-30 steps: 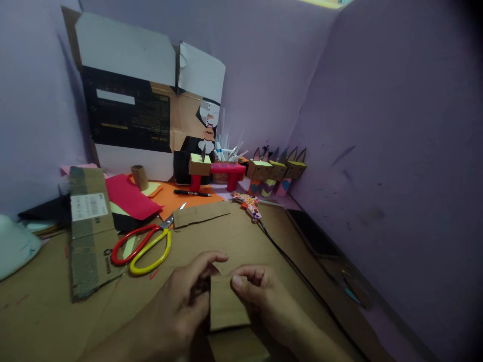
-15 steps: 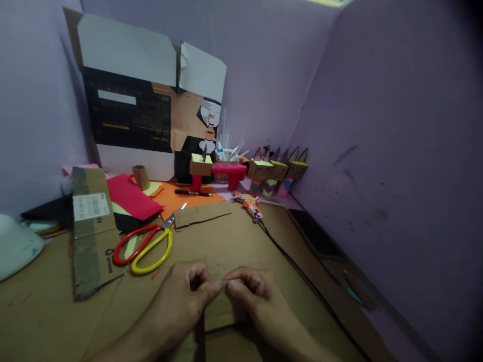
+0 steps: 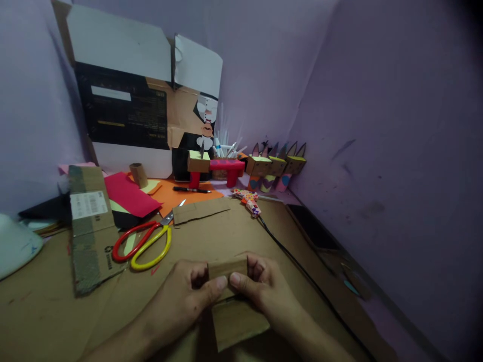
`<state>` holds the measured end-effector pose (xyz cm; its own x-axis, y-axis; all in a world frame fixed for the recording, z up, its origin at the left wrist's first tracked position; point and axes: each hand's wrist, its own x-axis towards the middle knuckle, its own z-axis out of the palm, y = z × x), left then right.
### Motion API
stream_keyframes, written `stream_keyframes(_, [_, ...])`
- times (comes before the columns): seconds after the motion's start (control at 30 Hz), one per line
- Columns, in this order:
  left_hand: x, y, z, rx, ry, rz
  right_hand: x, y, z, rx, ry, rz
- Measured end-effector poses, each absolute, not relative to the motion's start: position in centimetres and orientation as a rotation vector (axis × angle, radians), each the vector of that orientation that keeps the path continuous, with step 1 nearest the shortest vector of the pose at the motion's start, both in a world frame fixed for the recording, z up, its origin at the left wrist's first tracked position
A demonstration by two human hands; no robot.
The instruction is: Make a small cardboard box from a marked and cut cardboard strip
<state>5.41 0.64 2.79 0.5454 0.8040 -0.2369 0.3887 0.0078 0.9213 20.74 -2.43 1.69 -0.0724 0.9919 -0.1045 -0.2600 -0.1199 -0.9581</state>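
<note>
Left hand point(image 3: 190, 291) and right hand point(image 3: 266, 286) both closed on the cardboard point(image 3: 239, 322), thumbs nearly touching, scissors point(image 3: 145, 241) lying well apart.

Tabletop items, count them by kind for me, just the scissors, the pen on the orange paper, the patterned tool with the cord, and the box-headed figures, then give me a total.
Scissors: 1
Pen: 1
Corded tool: 1
Box-headed figures: 4, including the red-bodied one
Total: 7
</note>
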Motion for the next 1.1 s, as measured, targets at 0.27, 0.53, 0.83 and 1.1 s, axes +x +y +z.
stream_keyframes(0.27, [5.3,0.2,2.1,1.858,1.09,0.446,20.7,-2.7,1.7,-1.143,-1.037,1.404])
stream_keyframes(0.53, [5.2,0.4,2.1,1.879,1.092,0.603,20.8,-2.5,1.4,-1.254,-1.069,1.247])
stream_keyframes(0.83, [5.3,0.0,2.0,2.171,1.083,0.998,20.0,-3.5,1.9,-1.208,-1.145,1.142])
stream_keyframes(1.1, [6.2,1.0,2.4,1.552,0.935,0.563,21.1,-2.2,1.1,-1.198,-0.977,1.075])
